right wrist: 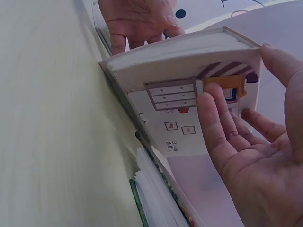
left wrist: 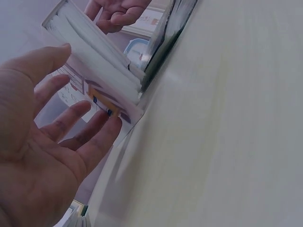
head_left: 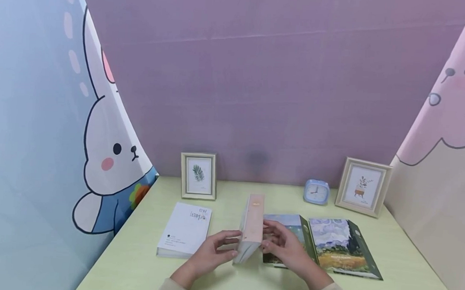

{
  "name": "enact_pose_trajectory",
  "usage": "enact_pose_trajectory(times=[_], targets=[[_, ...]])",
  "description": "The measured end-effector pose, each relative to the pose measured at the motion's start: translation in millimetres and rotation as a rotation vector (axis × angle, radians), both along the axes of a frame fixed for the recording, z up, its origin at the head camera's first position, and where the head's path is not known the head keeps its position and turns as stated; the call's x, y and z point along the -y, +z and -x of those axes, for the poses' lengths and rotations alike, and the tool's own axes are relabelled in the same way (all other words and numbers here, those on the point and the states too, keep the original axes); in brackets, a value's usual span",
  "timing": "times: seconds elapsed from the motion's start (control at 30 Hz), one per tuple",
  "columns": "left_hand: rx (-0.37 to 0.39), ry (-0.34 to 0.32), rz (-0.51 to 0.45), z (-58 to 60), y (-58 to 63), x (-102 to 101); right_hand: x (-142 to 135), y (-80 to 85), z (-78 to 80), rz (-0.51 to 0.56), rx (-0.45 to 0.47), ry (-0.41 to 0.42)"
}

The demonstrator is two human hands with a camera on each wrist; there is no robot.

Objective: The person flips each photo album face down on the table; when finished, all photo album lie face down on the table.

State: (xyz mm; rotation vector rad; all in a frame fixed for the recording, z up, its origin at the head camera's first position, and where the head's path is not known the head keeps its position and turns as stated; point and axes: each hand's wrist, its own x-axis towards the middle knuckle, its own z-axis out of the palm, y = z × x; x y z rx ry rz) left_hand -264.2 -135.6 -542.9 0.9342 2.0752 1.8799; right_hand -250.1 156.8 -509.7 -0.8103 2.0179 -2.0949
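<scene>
A thick pale pink book (head_left: 255,220) stands on edge at mid-table, its spine toward me. On the left my left hand (head_left: 212,252) has its fingers spread along one cover, the fingertips right at the printed surface in the left wrist view. From the other side my right hand (head_left: 290,249) touches the book with its thumb at a corner and its fingers loosely extended across the opposite cover. That illustrated cover (right wrist: 180,94) shows a drawn chest of drawers and small framed pictures. The page block (left wrist: 94,52) shows at the end of the book.
A white book (head_left: 184,230) lies at left. Two dark-green books with painted landscapes, one partly behind my right hand (head_left: 289,220) and another (head_left: 343,247), lie at right. Behind stand a leaf picture frame (head_left: 199,176), a blue alarm clock (head_left: 316,192) and a plant picture frame (head_left: 363,187).
</scene>
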Motion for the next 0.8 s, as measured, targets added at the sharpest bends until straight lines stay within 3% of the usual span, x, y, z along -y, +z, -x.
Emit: enact_pose_trajectory(times=[0.33, 0.8], targets=[[0.015, 0.011, -0.006, -1.5, -0.4, 0.1, 0.4, -2.2, 0.4, 0.028, 0.005, 0.003], [0.005, 0.092, 0.053, -0.4, 1.7, -1.3, 0.5, -4.9, -0.9, 0.001, -0.021, -0.030]])
